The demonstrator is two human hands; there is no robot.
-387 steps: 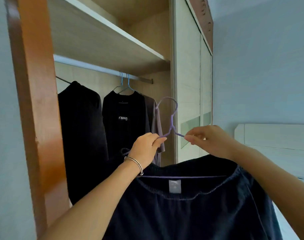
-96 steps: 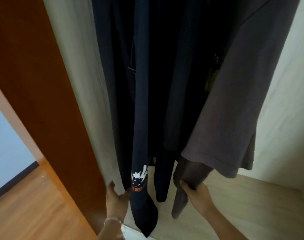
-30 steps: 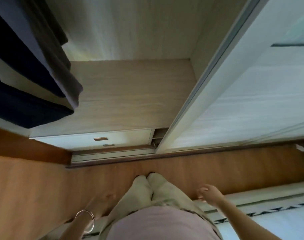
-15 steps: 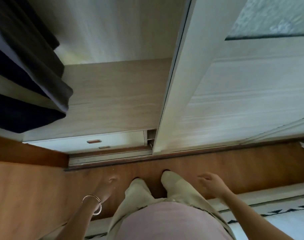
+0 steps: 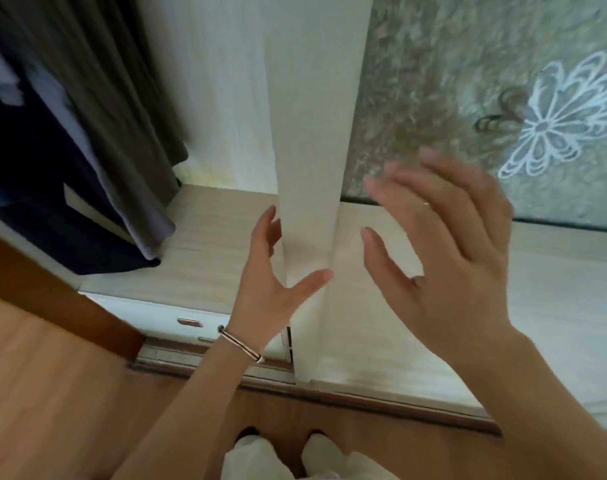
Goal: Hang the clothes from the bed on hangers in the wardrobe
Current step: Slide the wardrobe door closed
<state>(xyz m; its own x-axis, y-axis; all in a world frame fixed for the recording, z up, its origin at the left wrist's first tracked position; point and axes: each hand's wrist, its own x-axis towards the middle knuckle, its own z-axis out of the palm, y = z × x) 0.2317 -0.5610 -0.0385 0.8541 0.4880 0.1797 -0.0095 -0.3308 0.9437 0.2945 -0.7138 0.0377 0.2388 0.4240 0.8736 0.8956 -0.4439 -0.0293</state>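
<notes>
Dark navy and grey clothes (image 5: pixel 70 161) hang in the open left part of the wardrobe, their hems above its pale wooden floor (image 5: pixel 208 244). My left hand (image 5: pixel 274 282), with a bracelet on the wrist, is spread open against the left edge of the white sliding door (image 5: pixel 312 168), thumb on its front face. Raised in front of that door, my right hand (image 5: pixel 447 247) is open with fingers apart and slightly blurred. Neither hand holds anything. No hanger or bed is in view.
The door has a frosted panel with a white flower pattern (image 5: pixel 565 123). A white drawer with a small handle (image 5: pixel 187 320) sits under the wardrobe floor, above the door track (image 5: pixel 212 362). A brown wooden side panel (image 5: pixel 52 299) stands at left. My feet (image 5: pixel 281 455) are on wooden flooring.
Both hands have risen from beside my legs to the sliding door; my left hand now touches its edge. The view has tilted up from the floor.
</notes>
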